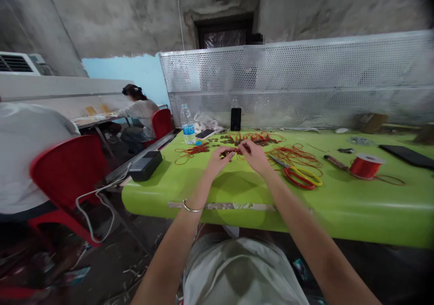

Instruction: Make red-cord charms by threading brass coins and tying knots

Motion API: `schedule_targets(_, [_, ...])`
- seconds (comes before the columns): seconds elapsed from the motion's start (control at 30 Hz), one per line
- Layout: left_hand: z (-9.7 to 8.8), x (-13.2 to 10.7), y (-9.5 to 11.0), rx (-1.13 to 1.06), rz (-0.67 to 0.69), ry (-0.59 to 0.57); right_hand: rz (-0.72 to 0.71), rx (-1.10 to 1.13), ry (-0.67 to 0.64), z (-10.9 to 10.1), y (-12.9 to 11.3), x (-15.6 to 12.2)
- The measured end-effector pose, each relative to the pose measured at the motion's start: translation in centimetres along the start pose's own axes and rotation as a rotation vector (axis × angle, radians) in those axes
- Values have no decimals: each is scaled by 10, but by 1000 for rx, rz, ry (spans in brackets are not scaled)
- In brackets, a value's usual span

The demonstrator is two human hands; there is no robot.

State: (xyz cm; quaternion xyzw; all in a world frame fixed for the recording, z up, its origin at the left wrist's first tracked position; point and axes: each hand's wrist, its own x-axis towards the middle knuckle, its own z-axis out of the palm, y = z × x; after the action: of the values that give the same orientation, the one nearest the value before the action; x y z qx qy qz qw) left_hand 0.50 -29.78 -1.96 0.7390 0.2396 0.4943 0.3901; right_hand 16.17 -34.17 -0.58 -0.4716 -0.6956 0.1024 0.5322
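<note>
Close together above the green table [210, 183], my left hand [219, 157] and my right hand [252, 153] both have their fingers pinched. A short piece of red cord [235, 150] runs between the fingertips, held from both sides. A dark bit shows at the left fingers, too small to make out. Just beyond lie several dark round coins [224, 137] and more red cords [259, 136]. Left of my hands is a bundle of knotted red cord [200, 148]. Loose red cords [294, 155] and scissors [298, 176] with red and yellow handles lie to the right.
A water bottle [187, 126], a white phone [205, 134] and an upright black phone [236, 119] stand or lie behind. On the right are a spool of red thread [366, 167] and a utility knife [335, 162]. A perforated metal screen [305, 83] closes the back. Co-workers sit left.
</note>
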Motion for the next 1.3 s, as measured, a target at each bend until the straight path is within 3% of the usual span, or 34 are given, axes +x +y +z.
schedule_targets(0.63, [2,-4,6,81,-20,22,60,118,12,2,6,1])
schedule_targets(1.3, [4,-6,4,169,-7,-53,84,203,76,-1,6,3])
